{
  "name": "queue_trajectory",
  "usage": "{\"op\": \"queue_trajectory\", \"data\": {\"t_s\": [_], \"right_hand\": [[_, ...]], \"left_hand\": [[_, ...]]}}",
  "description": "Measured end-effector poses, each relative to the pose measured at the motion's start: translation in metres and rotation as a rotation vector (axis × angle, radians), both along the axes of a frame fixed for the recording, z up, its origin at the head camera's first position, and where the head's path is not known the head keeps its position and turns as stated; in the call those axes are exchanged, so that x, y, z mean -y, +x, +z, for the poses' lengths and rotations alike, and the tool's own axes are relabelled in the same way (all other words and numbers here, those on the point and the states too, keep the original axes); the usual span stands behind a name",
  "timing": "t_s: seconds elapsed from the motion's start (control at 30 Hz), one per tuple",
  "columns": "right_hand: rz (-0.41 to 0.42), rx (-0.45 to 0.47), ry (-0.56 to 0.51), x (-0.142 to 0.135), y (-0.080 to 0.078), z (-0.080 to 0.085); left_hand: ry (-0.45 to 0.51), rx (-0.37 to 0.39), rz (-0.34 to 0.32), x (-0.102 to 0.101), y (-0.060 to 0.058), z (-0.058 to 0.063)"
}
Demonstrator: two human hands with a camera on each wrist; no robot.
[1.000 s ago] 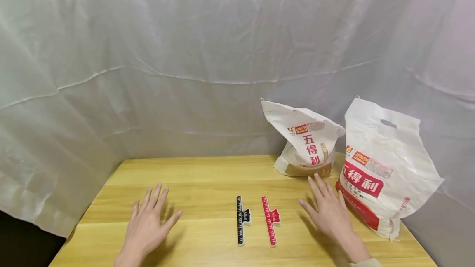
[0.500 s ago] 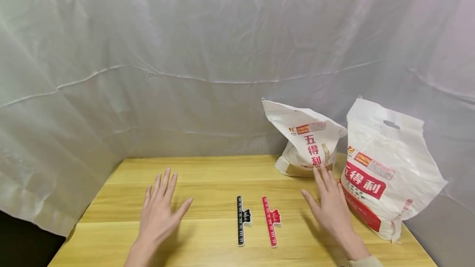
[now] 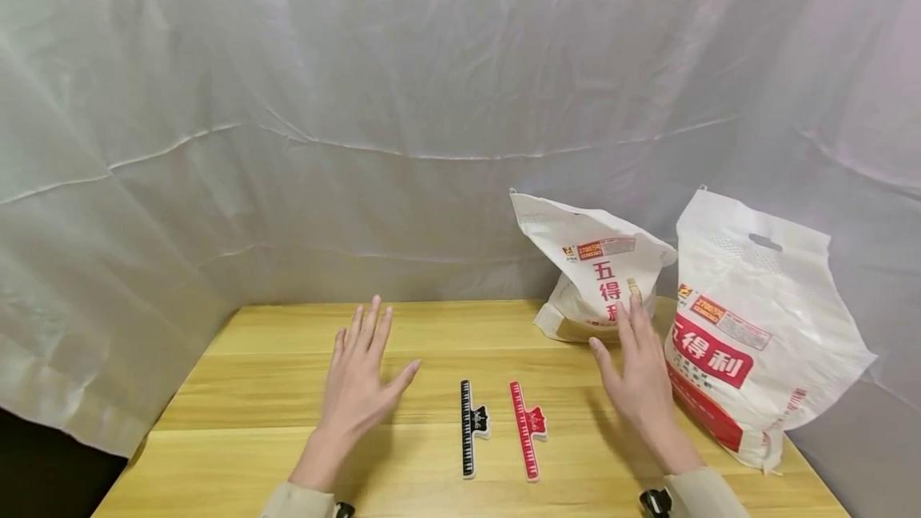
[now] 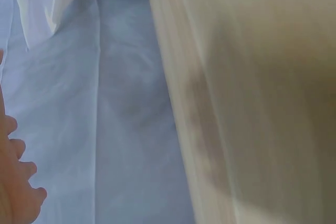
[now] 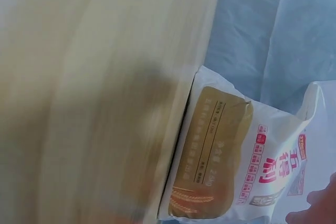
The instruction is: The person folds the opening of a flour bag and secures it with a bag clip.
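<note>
My left hand [image 3: 357,394] hovers above the wooden table, left of the clips, fingers straight, thumb spread and nothing held. My right hand [image 3: 639,382] is raised the same way on the right; in the head view its fingertips overlap the lower part of the farther flour bag [image 3: 576,262]. Between the hands lie a black page clip [image 3: 467,430] and a red page clip [image 3: 524,430], both with a piano-key strip. A larger white flour bag [image 3: 784,334] with a red label stands just right of my right hand. In the right wrist view, curled-looking fingertips [image 5: 317,208] show at the corner.
The wooden table [image 3: 216,390] fills the lower part of the head view. A grey-white cloth [image 3: 388,102] hangs behind and on both sides. The larger bag has a punched handle slot and leans at the table's right edge. Both sleeve cuffs show dark wrist straps.
My left hand has moved right and forward, toward the clips. My right hand has moved slightly forward over the table. Clips and bags stay in place, apart from a slight view shift.
</note>
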State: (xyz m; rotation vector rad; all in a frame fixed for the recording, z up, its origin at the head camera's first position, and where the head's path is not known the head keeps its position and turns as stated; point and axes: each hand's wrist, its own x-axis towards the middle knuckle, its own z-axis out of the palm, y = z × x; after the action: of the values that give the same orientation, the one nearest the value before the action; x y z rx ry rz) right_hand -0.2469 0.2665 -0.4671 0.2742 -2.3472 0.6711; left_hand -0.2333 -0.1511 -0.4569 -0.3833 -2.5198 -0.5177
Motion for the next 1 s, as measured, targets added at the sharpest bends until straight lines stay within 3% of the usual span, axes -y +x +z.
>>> {"op": "queue_trajectory", "data": {"t_s": [0.2,0.37,0.7,1.0], "right_hand": [[0.0,-0.028,-0.019,-0.002,-0.013,0.001],[-0.023,-0.001,-0.03,-0.005,-0.02,0.002],[-0.038,0.062,-0.085,-0.01,-0.036,0.004],[-0.068,0.051,-0.106,-0.02,-0.055,0.002]], "left_hand": [[-0.007,-0.004,-0.055,-0.029,-0.014,0.004],[-0.034,0.014,-0.09,-0.055,-0.025,0.005],[-0.077,0.066,-0.163,-0.109,-0.039,0.004],[-0.108,0.076,-0.21,-0.144,-0.053,0.013]]}}
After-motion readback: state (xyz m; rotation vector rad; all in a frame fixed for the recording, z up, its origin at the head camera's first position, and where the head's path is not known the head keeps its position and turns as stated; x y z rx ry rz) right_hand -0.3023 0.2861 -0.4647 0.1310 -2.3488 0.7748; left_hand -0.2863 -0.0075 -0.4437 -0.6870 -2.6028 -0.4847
